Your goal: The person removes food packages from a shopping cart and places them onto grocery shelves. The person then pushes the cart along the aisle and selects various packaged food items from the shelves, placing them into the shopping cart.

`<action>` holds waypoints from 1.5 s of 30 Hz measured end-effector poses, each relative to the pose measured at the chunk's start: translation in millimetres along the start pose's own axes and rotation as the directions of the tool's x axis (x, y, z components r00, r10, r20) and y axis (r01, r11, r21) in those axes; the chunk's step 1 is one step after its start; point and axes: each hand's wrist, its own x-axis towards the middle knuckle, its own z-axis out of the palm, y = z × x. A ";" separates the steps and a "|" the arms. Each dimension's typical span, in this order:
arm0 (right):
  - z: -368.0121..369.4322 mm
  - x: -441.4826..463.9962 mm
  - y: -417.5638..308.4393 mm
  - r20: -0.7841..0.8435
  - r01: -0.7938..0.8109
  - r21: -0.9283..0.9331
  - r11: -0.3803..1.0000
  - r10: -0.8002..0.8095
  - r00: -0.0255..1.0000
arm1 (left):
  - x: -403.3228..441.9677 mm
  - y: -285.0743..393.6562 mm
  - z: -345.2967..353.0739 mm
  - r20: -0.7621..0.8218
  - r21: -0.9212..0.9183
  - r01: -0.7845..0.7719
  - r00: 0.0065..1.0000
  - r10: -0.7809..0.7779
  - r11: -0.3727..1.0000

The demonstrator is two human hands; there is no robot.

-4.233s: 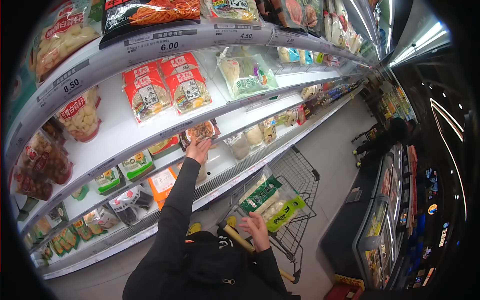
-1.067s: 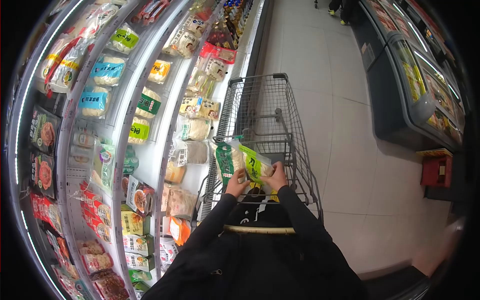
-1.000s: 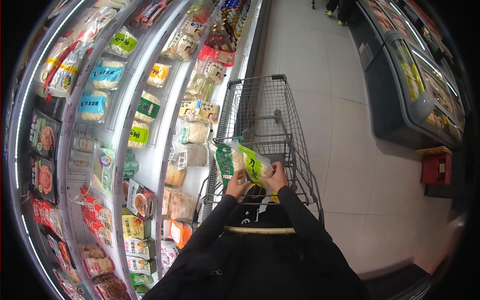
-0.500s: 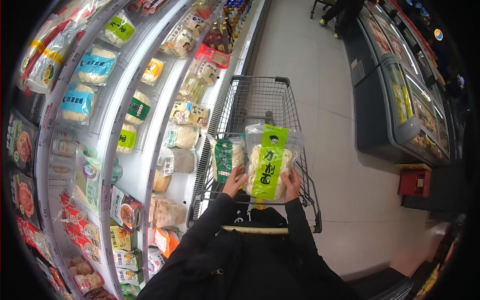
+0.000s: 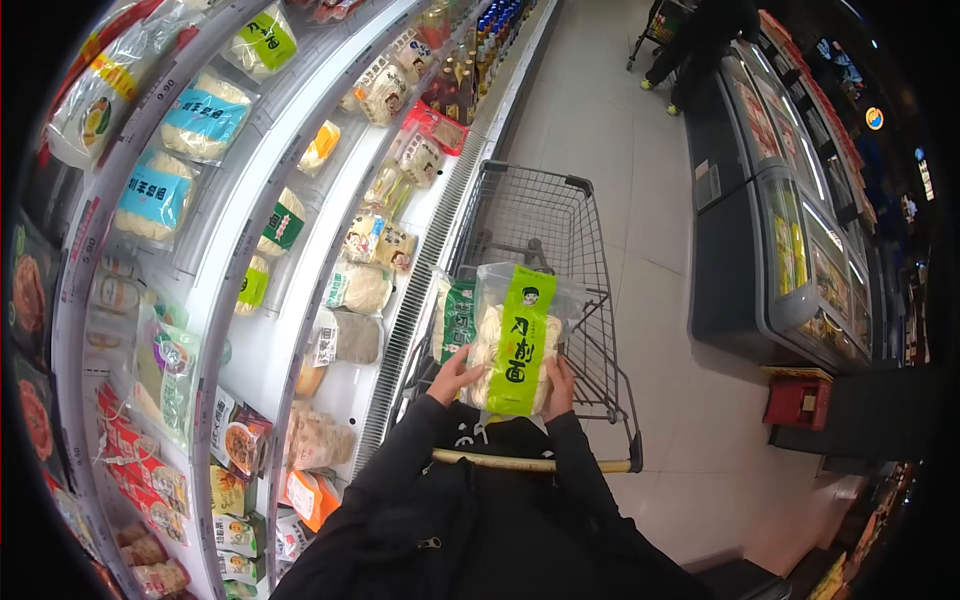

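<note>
A clear noodle packet with a lime-green label (image 5: pixel 522 345) is held up between my hands, its front facing me. My right hand (image 5: pixel 559 385) grips its right edge. At its lower left edge is my left hand (image 5: pixel 455 376), fingers curled around the side. A second noodle packet with a dark green label (image 5: pixel 458 318) stands behind and to the left, partly covered by the first. Both packets are over the near part of a wire shopping cart (image 5: pixel 535 200), whose yellowish handle (image 5: pixel 500 461) crosses in front of my body.
Refrigerated shelves (image 5: pixel 235 215) with packaged noodles and other foods run along the left. On the right stand a dark freezer case (image 5: pixel 740 260) and a red box (image 5: pixel 797 398). A person in dark clothes (image 5: pixel 700 40) is beside another cart farther down the aisle.
From reaching to the shelf, my left hand has come to the packets over the cart. The lime-green-labelled packet has been lifted and turned face-on, and now overlaps the dark green one more.
</note>
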 end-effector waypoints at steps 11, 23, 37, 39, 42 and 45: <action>75.4 12.8 -25.9 0.300 -0.157 0.175 0.972 0.099 0.949 | -32.3 117.3 42.2 0.178 0.341 -0.501 0.865 0.469 0.795; 182.4 -18.0 -80.6 0.879 -0.574 0.188 0.797 0.125 0.461 | -71.4 168.2 41.5 0.076 0.022 -0.509 0.859 0.506 0.860; 266.4 91.1 -8.5 0.635 -0.405 -0.531 0.745 0.666 0.393 | -93.9 121.5 -72.3 -0.616 0.073 -0.516 0.649 0.445 0.854; 285.6 101.2 3.8 0.660 -0.282 -0.608 0.742 0.670 0.340 | -96.0 113.0 -92.2 -0.597 0.111 -0.537 0.637 0.488 0.836; 320.0 102.0 15.5 0.654 -0.129 -0.689 0.713 0.689 0.314 | -77.5 72.8 -139.1 -0.664 0.233 -0.451 0.573 0.480 0.861; 349.9 123.2 48.3 0.691 0.162 -0.711 0.684 0.636 0.343 | -67.8 64.8 -167.3 -0.748 0.369 -0.387 0.415 0.517 0.845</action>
